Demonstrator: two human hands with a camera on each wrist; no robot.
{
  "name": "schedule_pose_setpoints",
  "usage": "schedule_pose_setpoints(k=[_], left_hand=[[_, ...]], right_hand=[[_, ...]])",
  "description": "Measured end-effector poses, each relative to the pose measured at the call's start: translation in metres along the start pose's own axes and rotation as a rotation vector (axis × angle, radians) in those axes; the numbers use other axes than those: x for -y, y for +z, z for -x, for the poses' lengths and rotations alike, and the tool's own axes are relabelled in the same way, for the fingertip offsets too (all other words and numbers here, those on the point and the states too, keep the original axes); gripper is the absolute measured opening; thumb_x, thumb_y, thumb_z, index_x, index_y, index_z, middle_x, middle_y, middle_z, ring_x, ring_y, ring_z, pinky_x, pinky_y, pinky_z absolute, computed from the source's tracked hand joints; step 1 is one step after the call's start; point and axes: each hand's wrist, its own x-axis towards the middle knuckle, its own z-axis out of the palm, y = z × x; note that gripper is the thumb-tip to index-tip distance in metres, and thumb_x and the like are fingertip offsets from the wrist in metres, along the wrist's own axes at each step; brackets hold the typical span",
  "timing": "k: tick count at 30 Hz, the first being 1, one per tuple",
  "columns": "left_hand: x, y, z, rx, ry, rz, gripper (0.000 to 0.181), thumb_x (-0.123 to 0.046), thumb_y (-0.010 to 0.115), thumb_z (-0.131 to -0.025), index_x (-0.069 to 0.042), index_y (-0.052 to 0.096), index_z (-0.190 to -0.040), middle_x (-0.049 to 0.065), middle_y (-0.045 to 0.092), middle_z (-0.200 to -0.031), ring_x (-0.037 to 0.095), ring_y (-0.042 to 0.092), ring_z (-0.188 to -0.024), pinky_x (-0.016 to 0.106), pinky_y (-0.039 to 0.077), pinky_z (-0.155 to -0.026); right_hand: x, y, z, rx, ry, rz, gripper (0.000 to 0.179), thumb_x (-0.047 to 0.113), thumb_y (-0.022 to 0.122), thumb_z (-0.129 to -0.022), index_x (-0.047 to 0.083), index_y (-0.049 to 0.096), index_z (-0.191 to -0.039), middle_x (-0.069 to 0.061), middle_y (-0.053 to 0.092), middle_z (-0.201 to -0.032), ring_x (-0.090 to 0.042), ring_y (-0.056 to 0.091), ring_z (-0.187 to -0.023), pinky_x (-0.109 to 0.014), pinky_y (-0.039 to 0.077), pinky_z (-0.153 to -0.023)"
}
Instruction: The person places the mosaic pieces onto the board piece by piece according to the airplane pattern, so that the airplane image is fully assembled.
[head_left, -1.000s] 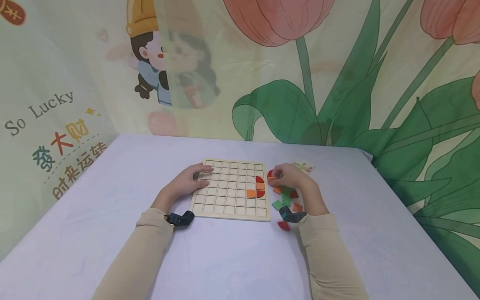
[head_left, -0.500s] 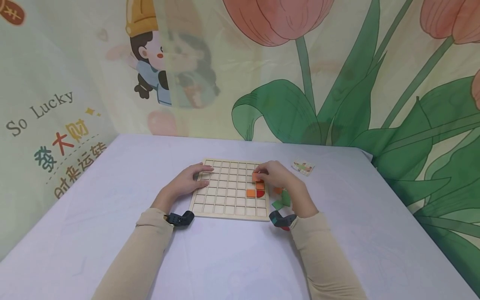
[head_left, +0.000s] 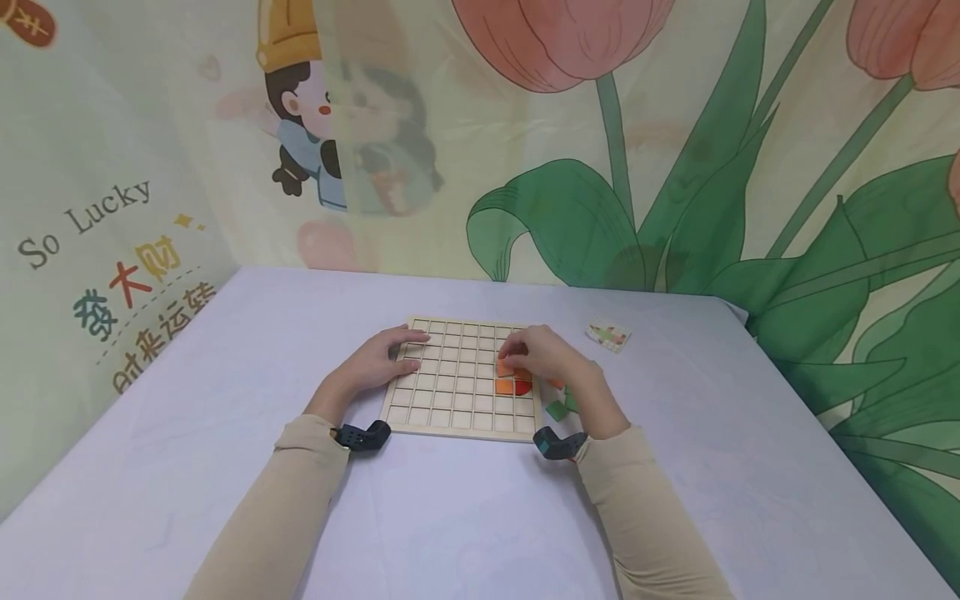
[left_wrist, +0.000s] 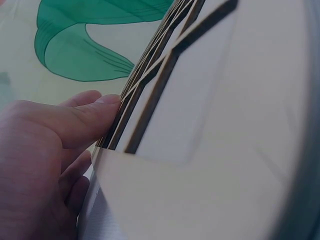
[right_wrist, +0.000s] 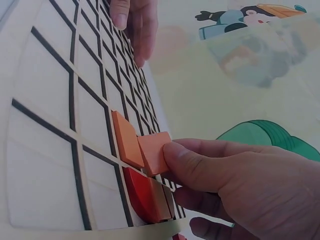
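Observation:
A wooden grid board (head_left: 442, 396) lies on the table with my left hand (head_left: 375, 363) at its left edge, thumb and straight fingers resting on the rim. Between thumb and fingers, my right hand (head_left: 551, 353) pinches an orange square tile (right_wrist: 154, 152) over the board's right side. It is tilted, its lower edge right at a cell. Beside it, another orange tile (right_wrist: 127, 142) sits flat in a cell. A red rounded piece (right_wrist: 140, 197) fills the cell to the right of that one. My right fingers partly hide the pieces farther up the right-hand column.
Loose green tiles (head_left: 557, 410) and others, partly hidden by my right forearm, lie right of the board. A small patterned card (head_left: 608, 335) is farther back on the white table (head_left: 465, 517). A printed cloth (head_left: 420, 242) hangs behind.
My right hand has moved left from the loose pieces onto the board, bringing the orange tile, then slightly further left and nearer. The left hand stays at the board's edge.

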Motion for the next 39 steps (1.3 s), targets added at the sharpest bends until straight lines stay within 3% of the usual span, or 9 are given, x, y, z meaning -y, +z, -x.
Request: schedule_pose_setpoints(k=[8, 19, 39], left_hand=[[0.0015, -0.0002, 0.0001, 0.002, 0.000, 0.006, 0.050, -0.019, 0.066, -0.087, -0.014, 0.053, -0.135, 0.015, 0.035, -0.152, 0.036, 0.018, -0.146, 0.054, 0.012, -0.119], [0.0017, 0.0004, -0.0004, 0.003, -0.005, -0.007, 0.049, -0.020, 0.065, -0.088, -0.015, 0.053, -0.135, 0.014, 0.035, -0.152, 0.035, 0.018, -0.146, 0.054, 0.012, -0.119], [0.0020, 0.0007, -0.0006, 0.001, 0.006, 0.001, 0.048, -0.019, 0.064, -0.088, -0.014, 0.054, -0.135, 0.014, 0.036, -0.151, 0.035, 0.018, -0.146, 0.053, 0.012, -0.119]], right_hand=[[-0.0014, 0.0035, -0.0032, 0.004, 0.015, 0.030, 0.009, 0.024, 0.068, -0.088, 0.016, 0.066, -0.091, 0.002, 0.065, -0.087, -0.015, 0.056, -0.081, -0.025, 0.051, -0.075], [0.0011, 0.0024, -0.0009, 0.022, 0.050, 0.034, 0.012, 0.027, 0.070, -0.086, 0.016, 0.070, -0.093, 0.001, 0.066, -0.091, -0.015, 0.057, -0.083, -0.025, 0.052, -0.074], [0.0032, 0.0015, 0.0026, 0.024, 0.048, 0.062, 0.005, 0.024, 0.073, -0.084, 0.020, 0.071, -0.086, 0.003, 0.066, -0.084, -0.015, 0.056, -0.079, -0.026, 0.051, -0.074]])
